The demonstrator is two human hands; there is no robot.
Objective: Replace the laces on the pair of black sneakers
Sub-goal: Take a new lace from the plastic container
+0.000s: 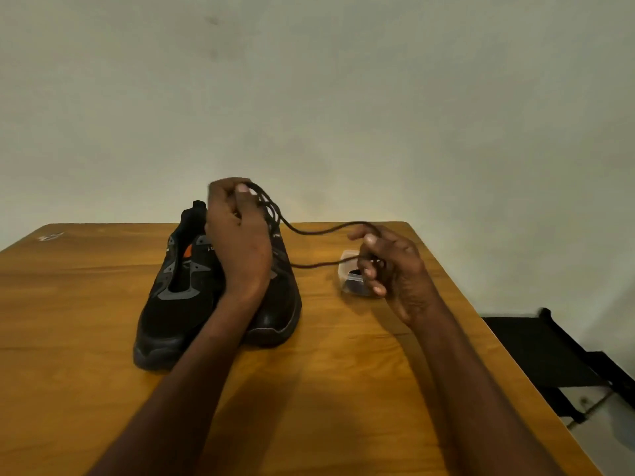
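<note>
Above the sneakers (192, 290) on the table (103, 389), left hand (237, 231) pinches the lace (309, 231); right hand (391, 266) grips its other strands.

The left hand (237, 235) and its forearm cover most of the right sneaker (278, 304), so its eyelets and tongue cannot be seen. Where the black lace (309, 231) runs into the shoe is hidden behind that hand, and the lace's ends are lost inside both hands' grip. The right hand (391, 269) masks part of the small clear container (347, 266); its dark contents are too small to tell. The surface (343, 389) is cut off at the bottom and left edges. Both forearms leave the picture at the bottom. A dark object (543, 352) beside the surface is cropped and unidentifiable.
</note>
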